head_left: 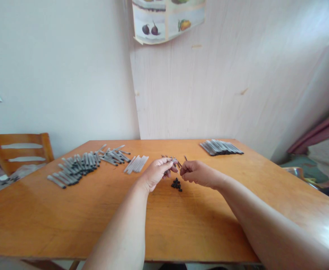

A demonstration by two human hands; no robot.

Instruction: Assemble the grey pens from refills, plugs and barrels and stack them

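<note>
Near the middle of the table my left hand (158,173) is closed in a pinch around a pale, see-through piece that looks like a pen barrel (175,161). Close to its right, my right hand (198,173) has its fingers curled together; whatever they hold is hidden. Below and between the hands lies a small heap of short black pen caps (176,184). Thin dark-tipped pen refills (179,164) show just behind the fingers, partly covered. Several clear barrels (136,164) lie side by side to the left of my left hand.
A loose pile of translucent pens with dark ends (80,165) spreads over the table's left side. At the back right lies a neat row of similar pens (221,147). A wooden chair (20,150) stands left of the table (170,228), and a wall borders its far edge.
</note>
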